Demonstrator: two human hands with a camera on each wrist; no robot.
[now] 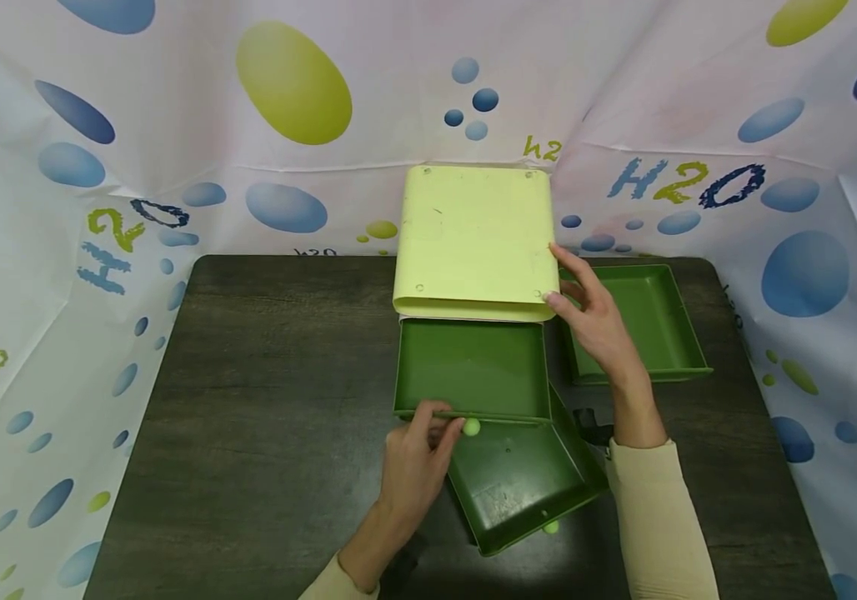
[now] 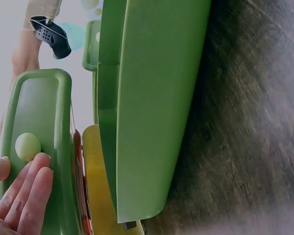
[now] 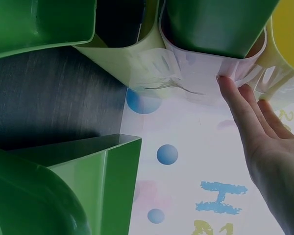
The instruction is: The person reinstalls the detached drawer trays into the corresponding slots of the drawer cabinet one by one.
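Observation:
A pale yellow-topped drawer cabinet (image 1: 477,233) stands at the back of the table. From its front a green drawer (image 1: 473,367) sticks out, with a round light-green knob (image 1: 471,427). My left hand (image 1: 413,462) is at that drawer's front; in the left wrist view its fingers (image 2: 36,193) lie extended against the front panel beside the knob, the thumb near one edge. With extended fingers my right hand (image 1: 597,325) touches the cabinet's right side. The right wrist view shows those fingertips by the white section (image 3: 201,73), which holds the green drawer.
Below the pulled-out drawer, a second green drawer (image 1: 518,475) lies askew on the dark table (image 1: 271,400), its knob (image 1: 551,527) facing the front. A third green drawer (image 1: 646,321) sits right of the cabinet. Behind hangs a white sheet (image 1: 383,92) with coloured spots.

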